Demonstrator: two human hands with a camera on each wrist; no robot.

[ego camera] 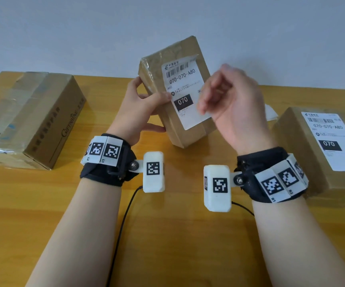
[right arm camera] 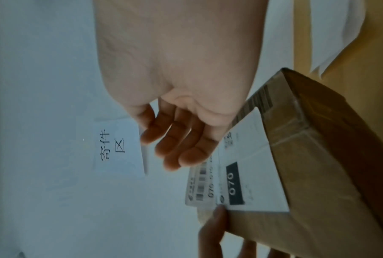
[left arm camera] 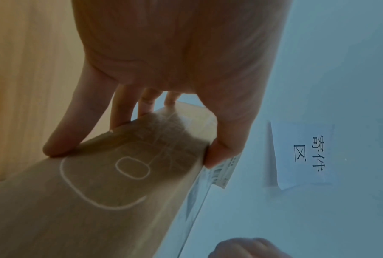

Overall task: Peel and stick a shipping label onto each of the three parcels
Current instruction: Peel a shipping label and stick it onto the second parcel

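head view shows the left hand [ego camera: 140,108] holding a small brown box [ego camera: 173,94] up on its end on the wooden table [ego camera: 167,235]. its thumb presses on the left edge of the white label [ego camera: 185,94] on the front of the box, and its fingers curl round the back. left wrist view shows the same hold: thumb [left arm camera: 221,153] on the label side, fingers [left arm camera: 62,143] on the other side of the box. the right hand [ego camera: 231,104] is at the right side of the label with loose, bent fingers. it holds nothing, and i cannot tell if it touches the label. the label's top corner lifts off the box a little.

a big box [ego camera: 32,119] lies far to the left with no label showing. another box [ego camera: 320,154] sits at the right with a label [ego camera: 333,139] stuck on top. a white sheet [ego camera: 271,112] lies on the table behind the right hand. a paper sign [right arm camera: 118,146] hangs on the wall.
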